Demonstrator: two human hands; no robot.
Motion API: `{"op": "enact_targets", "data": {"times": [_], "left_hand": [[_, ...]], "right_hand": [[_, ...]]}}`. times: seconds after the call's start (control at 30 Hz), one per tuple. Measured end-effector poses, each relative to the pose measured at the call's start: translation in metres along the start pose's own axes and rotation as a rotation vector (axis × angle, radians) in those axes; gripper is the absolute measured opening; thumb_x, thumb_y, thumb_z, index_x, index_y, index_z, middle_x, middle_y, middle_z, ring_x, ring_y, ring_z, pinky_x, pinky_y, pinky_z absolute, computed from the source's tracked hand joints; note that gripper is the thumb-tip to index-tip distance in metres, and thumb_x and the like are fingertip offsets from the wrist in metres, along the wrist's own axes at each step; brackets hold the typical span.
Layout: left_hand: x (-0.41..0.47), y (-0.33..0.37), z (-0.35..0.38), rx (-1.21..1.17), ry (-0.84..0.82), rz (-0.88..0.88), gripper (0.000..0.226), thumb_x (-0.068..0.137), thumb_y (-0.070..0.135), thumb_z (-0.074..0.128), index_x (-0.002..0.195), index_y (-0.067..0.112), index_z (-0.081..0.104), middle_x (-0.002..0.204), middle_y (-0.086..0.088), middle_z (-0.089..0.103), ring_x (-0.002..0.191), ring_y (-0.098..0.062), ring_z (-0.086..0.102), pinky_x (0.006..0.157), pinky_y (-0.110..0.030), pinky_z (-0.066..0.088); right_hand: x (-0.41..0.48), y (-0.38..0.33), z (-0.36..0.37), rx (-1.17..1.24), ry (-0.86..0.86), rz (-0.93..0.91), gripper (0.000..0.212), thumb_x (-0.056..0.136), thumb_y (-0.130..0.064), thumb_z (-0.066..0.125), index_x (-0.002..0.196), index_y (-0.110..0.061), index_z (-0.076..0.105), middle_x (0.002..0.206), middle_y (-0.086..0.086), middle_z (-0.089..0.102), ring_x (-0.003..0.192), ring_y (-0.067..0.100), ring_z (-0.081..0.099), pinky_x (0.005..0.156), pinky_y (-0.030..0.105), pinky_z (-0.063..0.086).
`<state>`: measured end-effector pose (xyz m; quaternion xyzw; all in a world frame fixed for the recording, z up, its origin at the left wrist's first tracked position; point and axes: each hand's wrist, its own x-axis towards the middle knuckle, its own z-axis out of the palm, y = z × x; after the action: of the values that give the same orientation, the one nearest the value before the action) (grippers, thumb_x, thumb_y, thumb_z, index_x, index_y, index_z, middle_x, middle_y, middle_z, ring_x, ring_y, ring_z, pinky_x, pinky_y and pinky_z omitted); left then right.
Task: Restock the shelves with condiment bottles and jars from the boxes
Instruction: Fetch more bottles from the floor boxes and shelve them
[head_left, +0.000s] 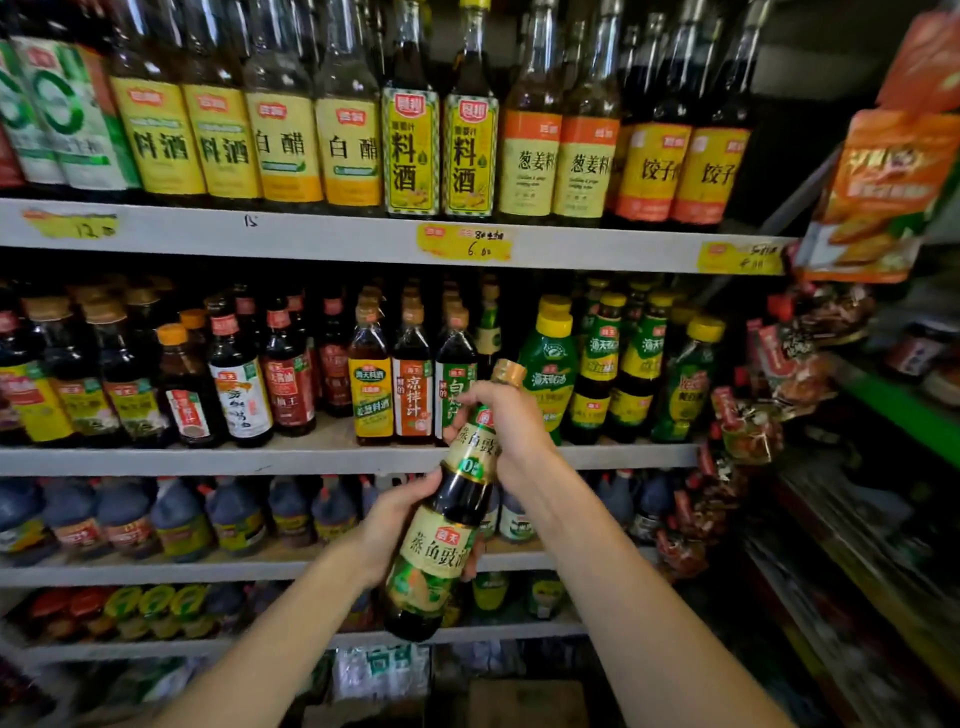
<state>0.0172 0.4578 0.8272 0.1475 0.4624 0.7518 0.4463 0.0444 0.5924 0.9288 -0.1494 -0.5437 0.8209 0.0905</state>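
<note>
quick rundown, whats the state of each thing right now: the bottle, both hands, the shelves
dark sauce bottle: capped, tilted, held in the air in front of the shelves, not yet shelved
left hand: grips the bottle's body
right hand: grips the bottle's neck, just below the cap
top shelf: stocked with upright capped bottles
middle shelf: stocked with upright capped bottles

Glossy dark bottle with shiny label; shelf edge seems matt painted metal.
</note>
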Motion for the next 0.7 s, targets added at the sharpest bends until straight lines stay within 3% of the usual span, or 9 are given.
{"op": "enact_targets", "data": {"times": [0.1, 0.17, 0.23, 0.3, 0.4, 0.5, 0.57, 0.63, 0.7], "left_hand": [[0.035, 0.006, 0.016, 0.080, 0.148, 0.058, 0.077, 0.052, 0.049, 0.083, 0.111, 0.003, 0.067, 0.092, -0.023, 0.072, 0.074, -0.035, 0.070, 0.069, -0.040, 0.057], [0.057, 0.012, 0.026, 0.155, 0.137, 0.089, 0.076, 0.050, 0.052, 0.088, 0.110, 0.010, 0.072, 0.107, -0.017, 0.073, 0.094, -0.033, 0.070, 0.086, -0.041, 0.053], [0.074, 0.022, 0.036, 0.307, 0.099, 0.130, 0.060, 0.060, 0.059, 0.082, 0.108, 0.024, 0.077, 0.115, -0.004, 0.073, 0.108, -0.022, 0.068, 0.092, -0.036, 0.052], [0.092, 0.036, 0.038, 0.611, 0.192, 0.238, 0.040, 0.075, 0.065, 0.068, 0.104, 0.038, 0.075, 0.109, 0.009, 0.074, 0.108, -0.011, 0.067, 0.087, -0.027, 0.053], [0.120, 0.060, 0.029, 1.009, 0.552, 0.459, 0.012, 0.096, 0.041, 0.057, 0.092, 0.034, 0.065, 0.088, 0.009, 0.068, 0.093, -0.019, 0.068, 0.082, -0.045, 0.055], [0.143, 0.080, 0.030, 1.206, 0.742, 0.536, 0.017, 0.097, 0.020, 0.060, 0.085, 0.032, 0.060, 0.077, 0.013, 0.064, 0.083, -0.020, 0.067, 0.074, -0.038, 0.054], [0.157, 0.090, 0.035, 1.325, 0.835, 0.563, 0.007, 0.096, 0.020, 0.061, 0.098, 0.023, 0.067, 0.088, 0.010, 0.069, 0.089, -0.019, 0.068, 0.071, -0.030, 0.050], [0.174, 0.101, 0.042, 1.374, 0.911, 0.564, 0.024, 0.095, 0.021, 0.061, 0.118, 0.014, 0.065, 0.110, -0.002, 0.072, 0.101, -0.025, 0.067, 0.080, -0.033, 0.052], [0.193, 0.116, 0.055, 1.379, 0.976, 0.545, 0.036, 0.094, 0.022, 0.062, 0.128, 0.012, 0.059, 0.118, -0.013, 0.069, 0.107, -0.034, 0.064, 0.086, -0.040, 0.053]], "right_hand": [[0.017, -0.021, -0.023, 0.006, 0.014, -0.008, 0.013, 0.078, 0.002, 0.060, 0.088, -0.004, 0.055, 0.055, 0.010, 0.055, 0.048, 0.024, 0.057, 0.053, 0.030, 0.053], [0.029, -0.037, -0.035, -0.032, 0.030, -0.062, 0.010, 0.076, 0.004, 0.059, 0.078, -0.005, 0.055, 0.051, 0.010, 0.055, 0.044, 0.023, 0.055, 0.048, 0.027, 0.050], [0.043, -0.050, -0.048, -0.090, 0.046, -0.151, 0.013, 0.074, 0.007, 0.057, 0.069, -0.005, 0.055, 0.048, 0.009, 0.053, 0.041, 0.022, 0.052, 0.044, 0.025, 0.047], [0.060, -0.059, -0.065, -0.154, 0.074, -0.222, 0.014, 0.074, 0.007, 0.056, 0.067, -0.005, 0.053, 0.048, 0.009, 0.051, 0.041, 0.023, 0.051, 0.046, 0.027, 0.046], [0.082, -0.066, -0.094, -0.227, 0.116, -0.289, 0.016, 0.072, 0.009, 0.055, 0.064, -0.004, 0.050, 0.050, 0.010, 0.051, 0.045, 0.023, 0.051, 0.047, 0.027, 0.044], [0.100, -0.066, -0.112, -0.256, 0.105, -0.336, 0.014, 0.069, 0.010, 0.054, 0.060, 0.000, 0.051, 0.049, 0.008, 0.054, 0.048, 0.020, 0.054, 0.049, 0.026, 0.045], [0.109, -0.063, -0.118, -0.253, 0.087, -0.324, 0.018, 0.069, 0.008, 0.055, 0.058, -0.005, 0.052, 0.050, 0.010, 0.055, 0.050, 0.023, 0.055, 0.052, 0.029, 0.048], [0.117, -0.058, -0.120, -0.236, 0.075, -0.291, 0.016, 0.070, 0.007, 0.056, 0.062, -0.006, 0.052, 0.052, 0.012, 0.055, 0.047, 0.022, 0.055, 0.049, 0.027, 0.048], [0.124, -0.053, -0.120, -0.225, 0.066, -0.255, 0.016, 0.072, 0.006, 0.057, 0.066, -0.007, 0.052, 0.053, 0.011, 0.053, 0.045, 0.020, 0.054, 0.044, 0.024, 0.047]]}}
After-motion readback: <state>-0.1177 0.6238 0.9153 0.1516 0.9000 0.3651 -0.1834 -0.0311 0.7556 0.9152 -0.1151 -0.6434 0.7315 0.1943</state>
